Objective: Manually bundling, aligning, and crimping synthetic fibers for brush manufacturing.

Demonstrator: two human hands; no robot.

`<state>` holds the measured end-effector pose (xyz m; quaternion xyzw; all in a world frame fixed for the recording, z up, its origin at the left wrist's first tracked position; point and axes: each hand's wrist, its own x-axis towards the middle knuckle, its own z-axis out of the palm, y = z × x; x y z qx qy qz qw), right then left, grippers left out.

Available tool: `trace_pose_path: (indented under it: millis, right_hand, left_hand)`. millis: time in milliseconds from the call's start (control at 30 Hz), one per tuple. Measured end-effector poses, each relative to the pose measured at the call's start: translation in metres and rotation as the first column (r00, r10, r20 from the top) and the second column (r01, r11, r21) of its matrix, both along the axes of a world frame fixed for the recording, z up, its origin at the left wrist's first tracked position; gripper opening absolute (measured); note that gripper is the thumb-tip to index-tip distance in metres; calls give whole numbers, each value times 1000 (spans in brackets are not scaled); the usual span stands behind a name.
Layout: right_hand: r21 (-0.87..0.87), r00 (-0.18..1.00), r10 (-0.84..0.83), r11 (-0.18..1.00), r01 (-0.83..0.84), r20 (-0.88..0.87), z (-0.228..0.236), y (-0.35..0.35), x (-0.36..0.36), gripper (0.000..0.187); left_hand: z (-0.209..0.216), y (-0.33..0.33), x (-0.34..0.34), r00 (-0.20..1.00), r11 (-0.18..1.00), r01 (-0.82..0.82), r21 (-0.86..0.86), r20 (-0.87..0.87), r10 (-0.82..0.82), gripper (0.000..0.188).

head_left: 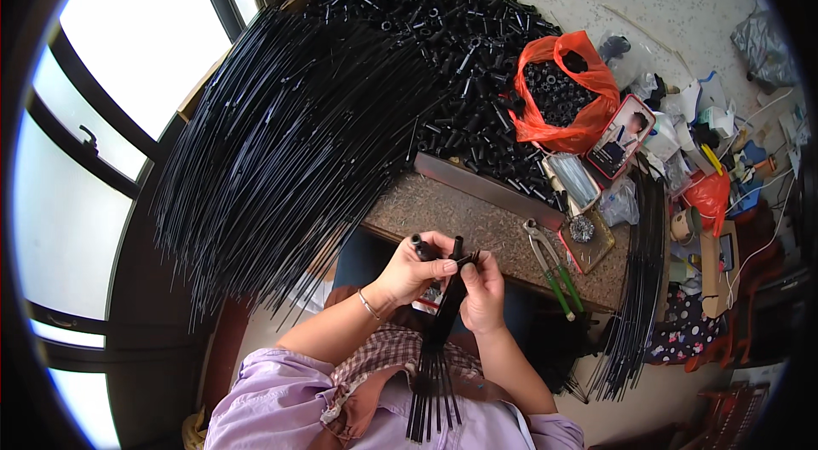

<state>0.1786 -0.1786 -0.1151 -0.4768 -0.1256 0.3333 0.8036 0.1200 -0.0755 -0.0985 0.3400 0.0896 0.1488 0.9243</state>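
My left hand (415, 269) is closed, with its thumb and fingers around a short black tubular part (421, 247). Between my hands stands another slim black tube (458, 244), close to my left fingertips. My right hand (484, 291) is closed in a pinch at the upper ends of a bundle of thin black rods (439, 335). The rods hang down and fan out over my lap. Both hands meet just off the table's near edge; the fingers partly hide how tube and rods join.
On the speckled table (430, 203) lie a large sheaf of black rods (281, 143), a heap of black tubular parts (460, 49) and green-handled pincers (552, 271). A red plastic bag (550, 136) holds small black pieces. More rods (635, 279) overhang at the right.
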Motion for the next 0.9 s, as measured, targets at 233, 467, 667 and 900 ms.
trace_pose_path:
  millis: [233, 467, 667, 900]
  right_hand:
    - [126, 994, 90, 989, -82, -61, 17, -3, -3, 14]
    - [135, 985, 98, 988, -79, -139, 18, -8, -4, 13]
    - [201, 936, 337, 928, -313, -97, 21, -14, 0, 24]
    - [308, 792, 545, 830, -465, -274, 18, -19, 23, 23]
  left_hand:
    - [9, -5, -9, 996, 986, 19, 166, -93, -3, 20]
    - [35, 5, -7, 994, 561, -63, 825, -1, 112, 19]
    - [29, 12, -10, 977, 901, 200, 384, -150, -153, 17]
    - [33, 20, 5, 975, 845, 221, 487, -108, -193, 12]
